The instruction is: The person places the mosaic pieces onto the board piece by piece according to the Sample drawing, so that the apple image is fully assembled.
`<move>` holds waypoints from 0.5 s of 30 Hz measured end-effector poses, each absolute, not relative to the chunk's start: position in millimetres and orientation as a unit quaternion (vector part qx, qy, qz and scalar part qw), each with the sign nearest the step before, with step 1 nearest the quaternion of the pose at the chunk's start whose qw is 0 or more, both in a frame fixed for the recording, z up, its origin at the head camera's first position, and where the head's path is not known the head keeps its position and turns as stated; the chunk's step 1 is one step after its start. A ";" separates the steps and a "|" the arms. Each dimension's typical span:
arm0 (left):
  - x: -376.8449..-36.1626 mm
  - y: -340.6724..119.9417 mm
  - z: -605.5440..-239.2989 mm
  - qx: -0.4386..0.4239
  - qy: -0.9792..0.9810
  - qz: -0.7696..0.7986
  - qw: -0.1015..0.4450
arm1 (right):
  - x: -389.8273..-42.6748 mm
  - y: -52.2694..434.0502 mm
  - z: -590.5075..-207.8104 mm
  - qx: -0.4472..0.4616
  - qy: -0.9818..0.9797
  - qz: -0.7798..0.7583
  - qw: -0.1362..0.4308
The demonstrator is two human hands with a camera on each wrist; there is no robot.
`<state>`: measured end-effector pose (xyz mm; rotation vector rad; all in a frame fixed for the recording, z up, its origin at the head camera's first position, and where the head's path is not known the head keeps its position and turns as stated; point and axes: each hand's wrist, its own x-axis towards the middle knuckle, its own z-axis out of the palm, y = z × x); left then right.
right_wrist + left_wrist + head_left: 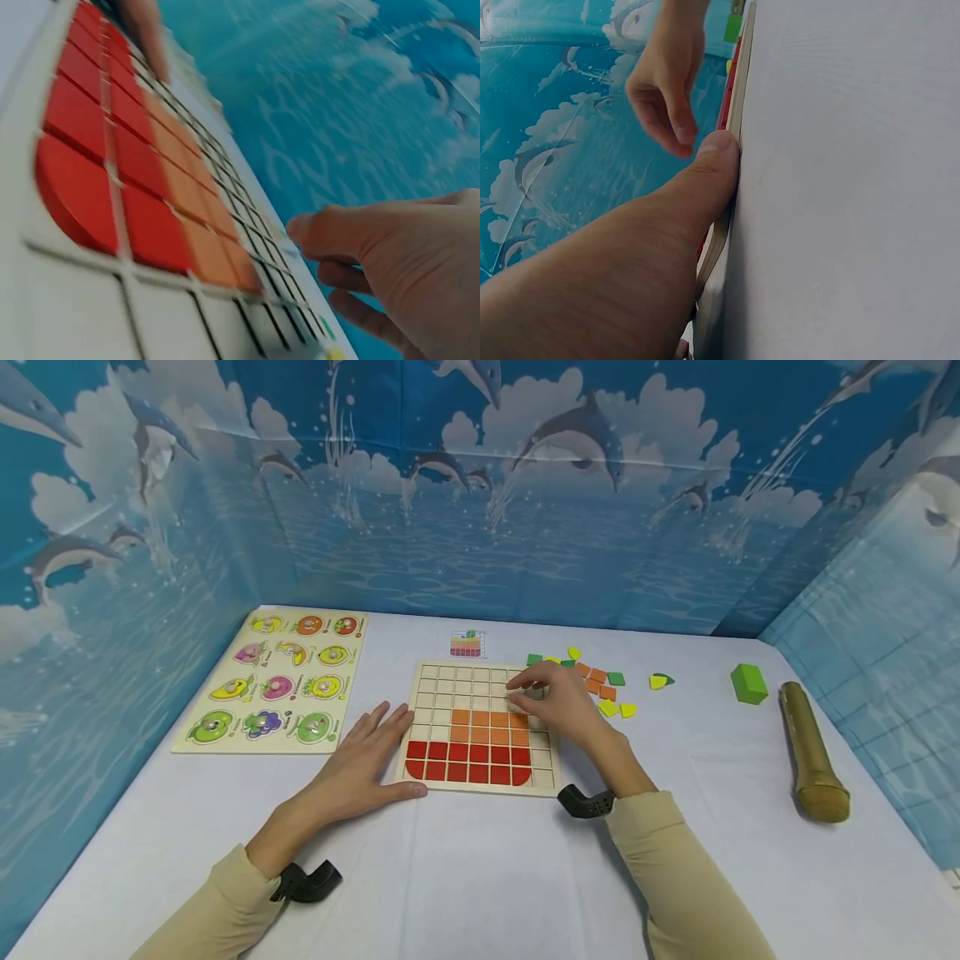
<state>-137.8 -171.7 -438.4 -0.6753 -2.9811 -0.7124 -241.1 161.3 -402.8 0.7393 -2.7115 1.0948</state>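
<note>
Clearly your left hand (360, 768) lies flat, fingers straight, steadying the grid board (480, 727) on the tabletop (480, 877) | right hand (558, 697) hovers over empty cells, fingers curled; whether they pinch a tile, you cannot tell | loose tiles (603, 685) look light, stiff, thin; pinch by edges

Both arms wear long beige sleeves (675, 868). Each wrist carries a small black camera mount (587, 802), one at the left (307, 882) too. Hands are bare.

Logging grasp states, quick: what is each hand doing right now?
Left hand: open, flat against the grid board edge.
Right hand: fingers curled above the board; whether it holds a tile cannot be told.
</note>
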 end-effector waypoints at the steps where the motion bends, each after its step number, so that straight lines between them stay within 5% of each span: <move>1: -137.8 -171.7 -438.7 -0.215 -0.950 -0.228 0.001 | -243.4 168.9 -402.2 0.230 -0.901 0.361 0.067; 15: -138.7 -172.8 -440.5 -0.218 -0.949 -0.227 0.004 | -254.1 259.0 -388.8 0.077 -0.944 0.318 0.048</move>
